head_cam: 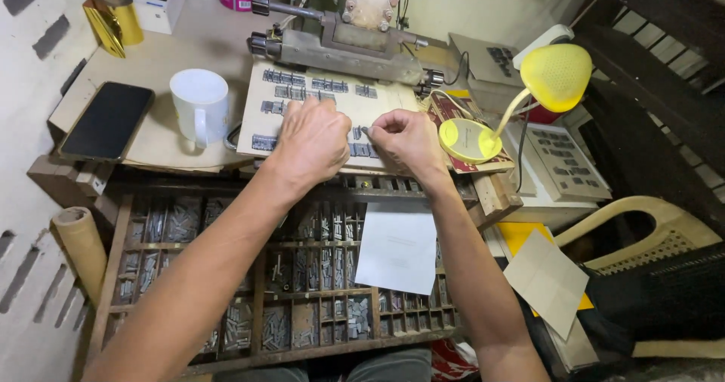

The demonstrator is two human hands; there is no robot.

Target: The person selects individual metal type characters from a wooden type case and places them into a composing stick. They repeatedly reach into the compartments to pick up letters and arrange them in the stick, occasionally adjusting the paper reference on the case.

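A tan board [377,110] lies on the bench with several rows of small grey metal type pieces [284,77] on it. My left hand [313,142] rests palm down on the board's middle, fingers curled over a row of pieces. Beside it, my right hand [408,142] pinches one small metal type piece [363,131] between thumb and forefinger, just above the board. Below my forearms sits a wooden type case [260,306] with many small compartments full of grey metal pieces.
A white mug [200,104] and a black phone [108,120] lie left of the board. A metal press machine [351,38] stands behind it. A yellow desk lamp [529,87] is at the right. A white paper sheet [398,247] covers part of the case. A gold foil roll [113,21] sits far left.
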